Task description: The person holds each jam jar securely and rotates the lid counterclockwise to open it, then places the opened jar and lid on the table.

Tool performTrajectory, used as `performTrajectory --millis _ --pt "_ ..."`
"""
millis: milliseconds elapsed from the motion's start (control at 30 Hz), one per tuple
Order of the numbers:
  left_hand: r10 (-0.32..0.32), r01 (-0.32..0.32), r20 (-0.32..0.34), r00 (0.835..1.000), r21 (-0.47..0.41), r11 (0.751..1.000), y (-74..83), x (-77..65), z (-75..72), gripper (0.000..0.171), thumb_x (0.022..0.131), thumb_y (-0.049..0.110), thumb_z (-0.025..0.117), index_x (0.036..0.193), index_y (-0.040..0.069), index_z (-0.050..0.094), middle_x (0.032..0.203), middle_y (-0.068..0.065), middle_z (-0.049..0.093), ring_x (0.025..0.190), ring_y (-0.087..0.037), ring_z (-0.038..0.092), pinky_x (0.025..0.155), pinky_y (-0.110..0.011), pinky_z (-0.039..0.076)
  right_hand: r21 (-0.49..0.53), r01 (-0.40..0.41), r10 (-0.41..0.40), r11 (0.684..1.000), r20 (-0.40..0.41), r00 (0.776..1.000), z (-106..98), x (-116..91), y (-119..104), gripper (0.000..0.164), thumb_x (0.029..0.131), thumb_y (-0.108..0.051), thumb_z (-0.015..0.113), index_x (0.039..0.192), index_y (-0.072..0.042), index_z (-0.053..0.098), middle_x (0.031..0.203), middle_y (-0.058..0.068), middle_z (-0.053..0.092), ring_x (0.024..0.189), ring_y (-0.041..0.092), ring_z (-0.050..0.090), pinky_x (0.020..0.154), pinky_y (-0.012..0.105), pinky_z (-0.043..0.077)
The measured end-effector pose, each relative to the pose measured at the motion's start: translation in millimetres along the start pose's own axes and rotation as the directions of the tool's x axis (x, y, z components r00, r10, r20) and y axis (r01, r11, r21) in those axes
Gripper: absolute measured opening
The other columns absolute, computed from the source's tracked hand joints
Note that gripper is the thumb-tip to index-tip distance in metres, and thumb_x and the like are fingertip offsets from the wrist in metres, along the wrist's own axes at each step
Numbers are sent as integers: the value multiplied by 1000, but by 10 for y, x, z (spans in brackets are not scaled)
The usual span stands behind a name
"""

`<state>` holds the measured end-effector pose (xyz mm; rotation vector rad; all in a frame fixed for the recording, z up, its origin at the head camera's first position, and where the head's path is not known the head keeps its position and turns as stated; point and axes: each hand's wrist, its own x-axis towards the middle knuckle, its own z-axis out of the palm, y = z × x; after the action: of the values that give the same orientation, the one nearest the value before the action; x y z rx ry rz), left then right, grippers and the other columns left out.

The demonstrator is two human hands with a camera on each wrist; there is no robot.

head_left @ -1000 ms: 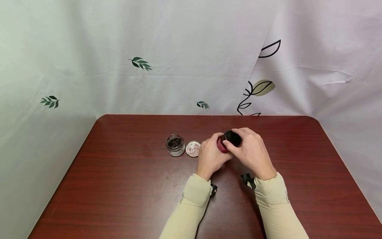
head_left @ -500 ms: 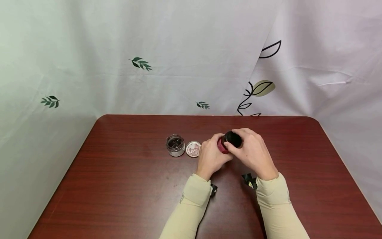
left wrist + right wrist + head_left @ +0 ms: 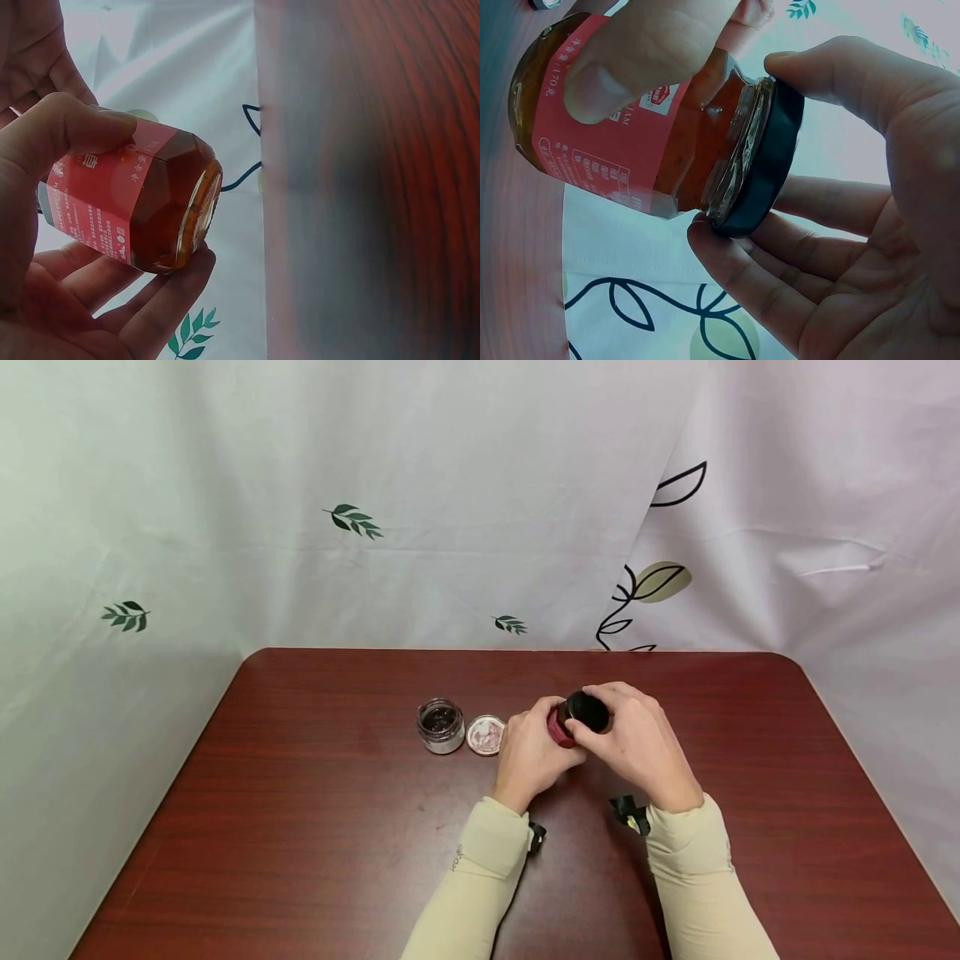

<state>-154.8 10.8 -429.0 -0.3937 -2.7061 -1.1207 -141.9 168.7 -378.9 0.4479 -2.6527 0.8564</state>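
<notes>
My left hand grips a glass jam jar round its red label, thumb on one side and fingers on the other. The amber-red jar is tilted, its base showing in the left wrist view. On its neck sits a black lid. My right hand pinches that lid at the rim between thumb and fingers. From the head view, the lid's dark top faces up and to the right, and the left hand covers most of the jar.
An uncapped glass jar with dark contents stands on the brown table, left of my hands. Beside it lies a round whitish lid, partly overlapped by the left hand. A white patterned curtain hangs behind the table.
My right hand and wrist have shifted very slightly rightward and toward me, with the jar and black lid following a little. My left hand keeps its hold almost unmoved.
</notes>
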Motion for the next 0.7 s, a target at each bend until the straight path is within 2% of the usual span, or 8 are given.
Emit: performTrajectory --millis 400,700 --pt "-7 7 30 1000 4 1000 18 3 -9 58 68 33 85 121 16 67 96 0 73 82 -18 68 72 -31 53 13 29 -29 1000 20 999 -28 -5 26 40 80 -20 80 113 0 72 110 13 70 98 29 67 84 47 53" --pt "1 -1 35 999 9 1000 14 9 -1 58 68 32 84 121 16 67 96 1 73 81 -17 67 72 -31 53 24 17 -18 1000 31 999 -33 -2 24 37 80 -18 78 112 -1 72 110 12 69 98 29 66 84 47 53"
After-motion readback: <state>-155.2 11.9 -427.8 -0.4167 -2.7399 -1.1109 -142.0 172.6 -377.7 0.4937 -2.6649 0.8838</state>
